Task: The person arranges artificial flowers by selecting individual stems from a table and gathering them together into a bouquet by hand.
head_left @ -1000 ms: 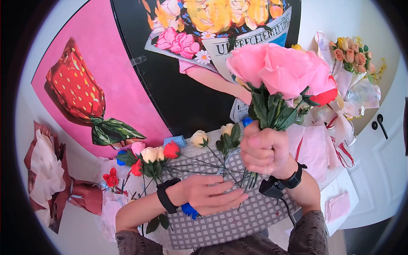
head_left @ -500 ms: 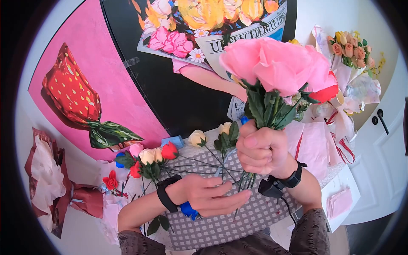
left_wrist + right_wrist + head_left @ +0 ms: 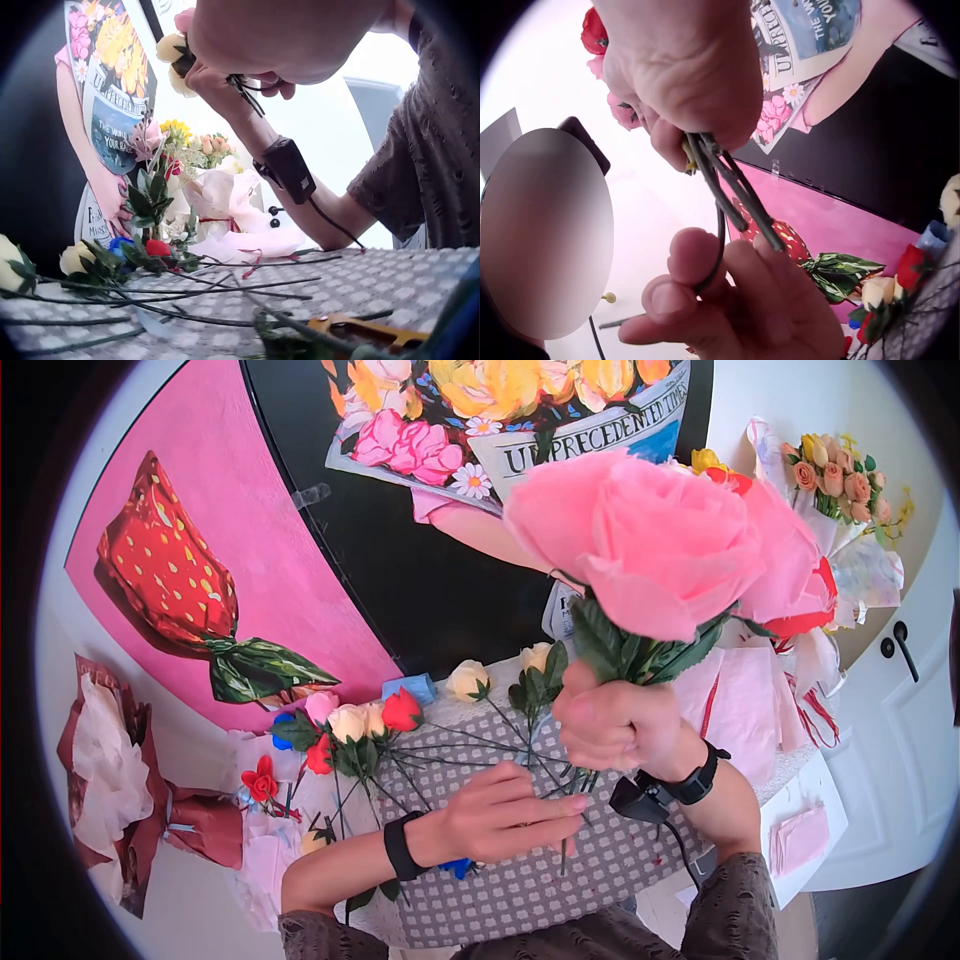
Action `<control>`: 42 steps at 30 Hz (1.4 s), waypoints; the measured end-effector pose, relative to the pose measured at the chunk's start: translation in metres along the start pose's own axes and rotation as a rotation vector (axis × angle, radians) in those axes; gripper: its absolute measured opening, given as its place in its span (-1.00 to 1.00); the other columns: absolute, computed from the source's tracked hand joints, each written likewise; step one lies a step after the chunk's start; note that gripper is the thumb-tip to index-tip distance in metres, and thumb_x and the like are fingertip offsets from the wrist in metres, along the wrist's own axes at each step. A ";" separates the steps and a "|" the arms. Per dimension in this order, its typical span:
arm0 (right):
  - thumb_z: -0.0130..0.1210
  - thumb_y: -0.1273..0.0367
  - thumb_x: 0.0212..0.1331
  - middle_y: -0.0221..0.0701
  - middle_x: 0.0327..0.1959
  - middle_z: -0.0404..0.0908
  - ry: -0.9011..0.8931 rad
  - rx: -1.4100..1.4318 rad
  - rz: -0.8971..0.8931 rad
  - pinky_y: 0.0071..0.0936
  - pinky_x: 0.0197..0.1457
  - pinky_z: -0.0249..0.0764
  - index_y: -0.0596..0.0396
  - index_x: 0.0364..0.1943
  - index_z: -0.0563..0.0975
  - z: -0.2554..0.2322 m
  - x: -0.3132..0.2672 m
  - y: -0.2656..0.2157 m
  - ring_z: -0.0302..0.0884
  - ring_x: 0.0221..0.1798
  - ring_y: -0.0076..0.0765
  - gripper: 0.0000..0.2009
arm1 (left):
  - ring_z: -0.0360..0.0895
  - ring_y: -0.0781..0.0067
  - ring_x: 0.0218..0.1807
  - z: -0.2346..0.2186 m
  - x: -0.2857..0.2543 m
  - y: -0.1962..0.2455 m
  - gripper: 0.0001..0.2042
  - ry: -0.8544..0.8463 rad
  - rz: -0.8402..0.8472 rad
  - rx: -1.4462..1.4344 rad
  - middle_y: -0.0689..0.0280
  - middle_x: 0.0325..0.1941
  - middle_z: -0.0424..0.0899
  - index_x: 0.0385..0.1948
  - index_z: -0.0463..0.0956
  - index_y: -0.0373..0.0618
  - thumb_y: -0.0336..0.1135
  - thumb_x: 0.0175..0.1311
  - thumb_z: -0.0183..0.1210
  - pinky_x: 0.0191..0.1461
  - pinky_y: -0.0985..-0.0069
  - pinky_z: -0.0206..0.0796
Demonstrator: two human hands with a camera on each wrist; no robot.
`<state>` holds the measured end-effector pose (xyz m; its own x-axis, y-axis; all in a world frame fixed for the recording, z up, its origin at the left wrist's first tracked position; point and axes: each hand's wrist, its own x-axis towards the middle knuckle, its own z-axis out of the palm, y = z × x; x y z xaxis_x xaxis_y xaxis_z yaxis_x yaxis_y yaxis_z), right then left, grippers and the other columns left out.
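My right hand (image 3: 615, 725) grips a bunch of large pink roses (image 3: 650, 545) by its stems, the flower heads up and leaning toward the head camera. A red flower shows at the bunch's right side. Cut stem ends (image 3: 754, 199) stick out below that fist in the right wrist view. One thinner stem (image 3: 721, 225) curves down from them to my left hand (image 3: 500, 815), which pinches it between thumb and fingers and bends it sideways. Below the left hand, a blue rose (image 3: 457, 868) lies on the grey checked cloth (image 3: 560, 890), mostly hidden.
Loose red, cream and blue roses (image 3: 350, 725) lie left on the table, their stems crossing the cloth. An orange-handled tool (image 3: 367, 330) lies near the left hand. Pink wrapping paper (image 3: 735, 705) and wrapped bouquets stand right; a dark red wrapped bouquet (image 3: 110, 790) stands left.
The pink rose bunch has tipped toward the head camera and looks larger. My left fingers, straighter earlier, have drawn together around the stem below the bunch.
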<state>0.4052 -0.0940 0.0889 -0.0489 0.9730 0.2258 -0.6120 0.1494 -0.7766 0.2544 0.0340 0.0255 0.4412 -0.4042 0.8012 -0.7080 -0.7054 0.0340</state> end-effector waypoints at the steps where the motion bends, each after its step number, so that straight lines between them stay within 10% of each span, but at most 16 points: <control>1: -0.12 0.39 0.30 -0.63 -0.80 0.01 0.000 0.001 0.002 -0.58 -0.69 -0.17 -0.06 -0.65 0.17 0.000 0.000 0.001 -0.14 -0.78 -0.67 -0.68 | 0.31 0.60 -0.58 0.001 -0.001 0.002 -0.81 0.001 -0.002 0.001 0.38 -0.09 0.68 -0.36 0.64 -0.07 -0.34 -0.04 0.38 -0.37 0.65 0.26; 15: -0.05 0.37 0.35 -0.62 -0.74 0.10 0.058 -0.356 0.031 -0.59 -0.59 -0.02 0.05 -0.59 0.33 -0.006 -0.002 0.035 0.04 -0.69 -0.66 -0.70 | 0.37 0.55 -0.62 0.015 0.012 0.026 -0.81 0.088 -1.027 -0.398 0.41 -0.51 0.66 -0.47 0.65 -0.12 -0.29 -0.06 0.45 -0.39 0.58 0.23; 17: -0.04 0.37 0.34 -0.62 -0.74 0.09 0.207 -0.671 0.150 -0.60 -0.56 0.00 0.05 -0.59 0.34 0.013 0.000 0.016 0.06 -0.66 -0.65 -0.71 | 0.34 0.55 -0.62 0.017 0.007 0.026 -0.78 0.118 -0.872 -0.322 0.45 -0.58 0.59 -0.48 0.63 -0.14 -0.26 -0.08 0.47 -0.38 0.59 0.22; 22: -0.09 0.41 0.29 -0.60 -0.78 0.02 0.275 -0.260 0.008 -0.56 -0.65 -0.10 -0.02 -0.68 0.21 0.016 0.003 0.015 -0.10 -0.77 -0.63 -0.66 | 0.31 0.53 -0.57 0.013 0.004 0.016 -0.60 0.087 -0.510 -0.175 0.41 -0.61 0.48 -0.28 0.56 -0.20 -0.22 -0.13 0.50 -0.38 0.60 0.19; 24: -0.10 0.42 0.28 -0.59 -0.80 0.01 0.322 -0.197 -0.033 -0.55 -0.67 -0.12 -0.04 -0.69 0.17 0.017 0.004 0.014 -0.13 -0.79 -0.62 -0.65 | 0.41 0.40 -0.48 0.025 0.005 0.011 -0.43 0.447 -0.480 0.025 0.25 -0.46 0.51 -0.02 0.42 -0.29 -0.22 -0.06 0.46 -0.33 0.50 0.27; 30: -0.11 0.44 0.25 -0.62 -0.80 -0.03 0.347 -0.084 -0.086 -0.54 -0.66 -0.14 -0.08 -0.67 0.10 0.018 0.008 0.012 -0.13 -0.79 -0.62 -0.66 | 0.49 0.10 -0.38 0.012 0.005 0.022 -0.41 -0.023 -0.670 -0.129 0.06 -0.35 0.49 0.12 0.27 -0.40 -0.26 0.13 0.31 -0.26 0.33 0.39; 42: -0.12 0.43 0.28 -0.61 -0.76 0.00 0.516 -0.215 -0.079 -0.57 -0.62 -0.11 -0.06 -0.60 0.15 0.018 0.013 0.024 -0.11 -0.74 -0.62 -0.71 | 0.50 0.04 -0.40 0.011 0.011 0.025 -0.69 -0.041 -0.867 -0.270 0.04 -0.31 0.48 -0.01 0.34 -0.33 -0.48 0.25 0.13 -0.32 0.31 0.35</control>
<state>0.3760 -0.0808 0.0839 0.4162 0.9092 0.0134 -0.4212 0.2058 -0.8833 0.2478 0.0051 0.0289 0.8951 0.1810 0.4074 -0.2209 -0.6138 0.7579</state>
